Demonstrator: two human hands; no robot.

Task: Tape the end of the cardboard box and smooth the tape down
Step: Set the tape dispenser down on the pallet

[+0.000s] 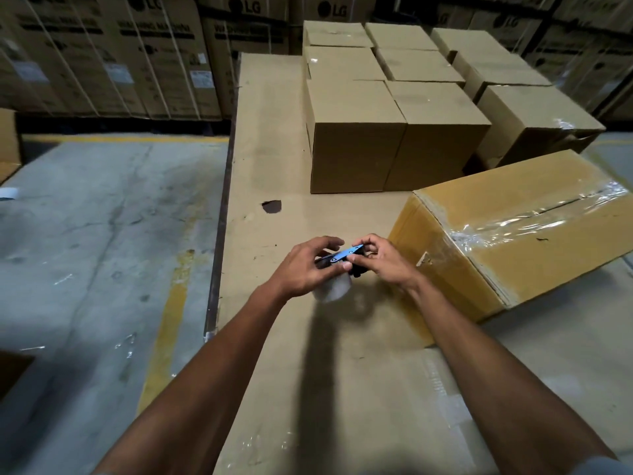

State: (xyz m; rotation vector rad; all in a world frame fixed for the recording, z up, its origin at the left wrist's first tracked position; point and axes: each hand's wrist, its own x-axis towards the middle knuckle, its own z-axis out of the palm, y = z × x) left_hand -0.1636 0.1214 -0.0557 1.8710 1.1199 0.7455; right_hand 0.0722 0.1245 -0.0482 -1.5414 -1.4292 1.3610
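The brand "LG" was printed in dark letters beside a round logo on the tall cartons (102, 56) stacked along the back wall, and it was repeated on several of them across the top of the view. Beneath the logo, a dark line reading "WASHING MACHINE" could be made out on some of these cartons. White labels (202, 78) were stuck on their fronts, but the print was too small to be read.

A broad flat sheet of brown cardboard (274, 159) covers the work surface, which stands over the grey concrete floor (102, 217). At its twelve o'clock sits a cluster of plain brown cardboard boxes (356, 145). At three o'clock lies a long yellowish cardboard box (534, 241), clear tape across its top. A dark hole (272, 206) marks the sheet near centre.
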